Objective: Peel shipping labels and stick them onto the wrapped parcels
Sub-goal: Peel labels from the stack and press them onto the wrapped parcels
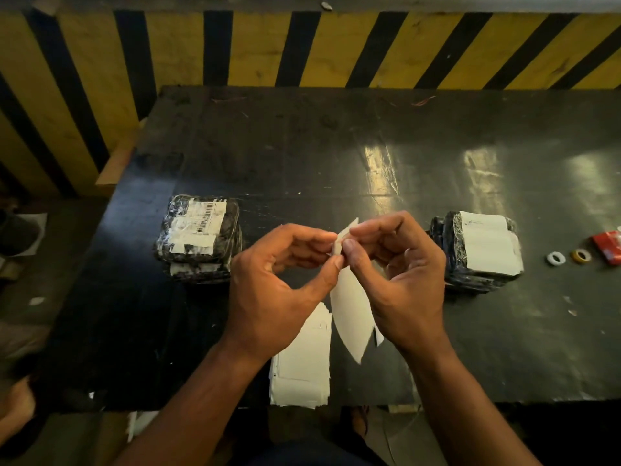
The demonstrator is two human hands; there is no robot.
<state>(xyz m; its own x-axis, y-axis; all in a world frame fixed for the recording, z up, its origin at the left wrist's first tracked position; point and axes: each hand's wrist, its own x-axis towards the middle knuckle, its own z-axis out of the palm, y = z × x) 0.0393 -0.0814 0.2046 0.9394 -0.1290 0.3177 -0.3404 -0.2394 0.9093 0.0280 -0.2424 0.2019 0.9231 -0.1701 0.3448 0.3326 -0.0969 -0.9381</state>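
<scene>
A: Head view. What step is under way?

B: Peeling, by my reading. Both hands are raised over the middle of the black glossy worktop (pixel 336 146). The left hand (pixel 279 280) and the right hand (pixel 396 274) pinch the top corner of a white paper shipping label sheet (pixel 349 307), each grip clamped on it, thumb against fingertip. The corner looks split, so the backing seems to be starting to lift.

A: What next?

B: Probably drawing the two layers apart, then pressing the label onto a parcel.

A: Where is everything?

B: The sheet hangs, curved and blank. A stack of white label sheets (pixel 302 364) lies near the worktop's near edge. A pile of dark plastic-wrapped labelled parcels (pixel 198 237) sits left; another dark-wrapped pile (pixel 480 250) sits right.
</scene>
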